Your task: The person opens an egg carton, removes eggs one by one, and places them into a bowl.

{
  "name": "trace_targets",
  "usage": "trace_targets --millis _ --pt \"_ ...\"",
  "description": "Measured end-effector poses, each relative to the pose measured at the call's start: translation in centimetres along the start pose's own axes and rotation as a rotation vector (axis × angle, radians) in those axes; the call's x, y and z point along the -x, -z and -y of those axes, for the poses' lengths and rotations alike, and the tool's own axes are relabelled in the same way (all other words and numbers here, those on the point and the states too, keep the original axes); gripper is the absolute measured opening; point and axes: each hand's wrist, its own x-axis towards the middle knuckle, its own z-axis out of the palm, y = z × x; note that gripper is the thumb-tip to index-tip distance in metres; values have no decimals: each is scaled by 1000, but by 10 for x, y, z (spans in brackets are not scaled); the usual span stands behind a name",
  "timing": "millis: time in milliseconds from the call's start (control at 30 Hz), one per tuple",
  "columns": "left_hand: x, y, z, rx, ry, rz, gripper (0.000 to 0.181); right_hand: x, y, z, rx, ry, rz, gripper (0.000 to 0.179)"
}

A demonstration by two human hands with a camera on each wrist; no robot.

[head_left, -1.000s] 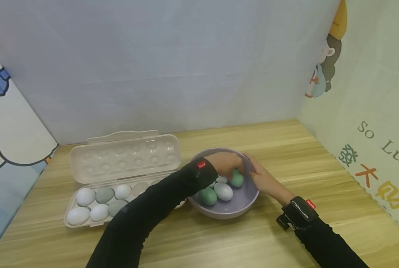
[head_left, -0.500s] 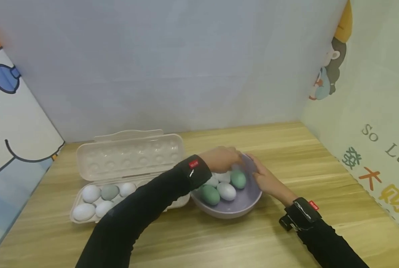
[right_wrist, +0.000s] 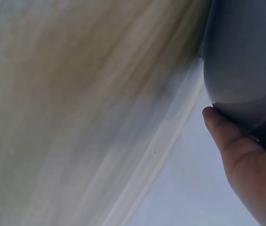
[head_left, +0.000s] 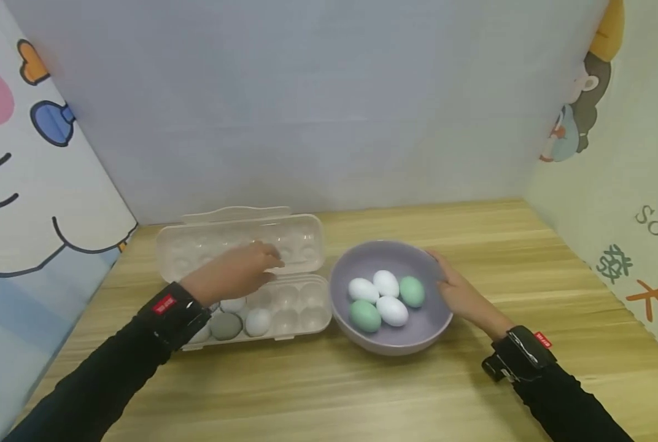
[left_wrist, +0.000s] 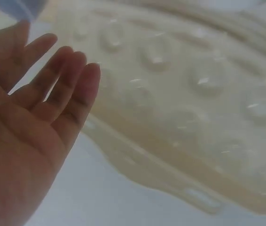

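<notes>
My left hand (head_left: pixel 235 273) is over the egg carton (head_left: pixel 312 287), across the line between its lid and its tray. Its fingers are loosely extended, and the left wrist view shows the palm (left_wrist: pixel 25 122) with nothing in it. My right hand (head_left: pixel 464 298) grips the right rim of a purple bowl (head_left: pixel 342 319), with its thumb on the inside. In the right wrist view, a finger lies against the bowl's outer wall (right_wrist: pixel 246 56). The bowl holds white eggs (head_left: pixel 392 310) and pale green eggs (head_left: pixel 365 315).
White eggs (head_left: pixel 258 321) and a grey-green egg (head_left: pixel 226 326) sit in the carton's left cups; my left arm hides some of that part. The carton's lid (head_left: pixel 301 236) leans back, raised. Cloth walls (head_left: pixel 329 123) border the wooden table (head_left: pixel 329 393) behind and at both sides.
My left hand has come out from over the bowl and moved left to the carton, uncovering the eggs in the bowl. My right hand stays on the rim. The head view has shifted left.
</notes>
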Motion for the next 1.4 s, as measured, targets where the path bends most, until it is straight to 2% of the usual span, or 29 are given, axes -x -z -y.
trace_targets --millis 100,167,267,367,533,700,867,967,1033,1167,1400 --pt "21 -14 4 87 92 68 29 2 3 1 13 -10 -5 63" --pt "28 -24 4 129 122 120 30 2 4 2 22 -6 -8 63" --pt "33 -36 3 174 112 162 24 3 3 4 31 1 -11 62" --pt "36 -42 2 191 75 165 17 3 1 5 22 -1 -4 62" --pt "34 -40 0 199 61 178 16 3 -1 4 16 1 -3 62" --pt "25 -22 -1 177 74 200 19 3 -1 4 26 -3 8 62" --pt "2 11 -8 143 -13 116 22 2 0 4 42 -10 16 62" --pt "-19 29 -20 166 -65 71 16 3 1 6 34 -11 10 62" --pt "-35 36 -28 170 -107 53 18 3 1 6 21 -6 7 62" --pt "-65 40 -46 154 -162 64 21 2 0 4 -21 15 5 62" --pt "-122 31 -80 182 -286 142 34 0 -2 1 -51 40 1 62"
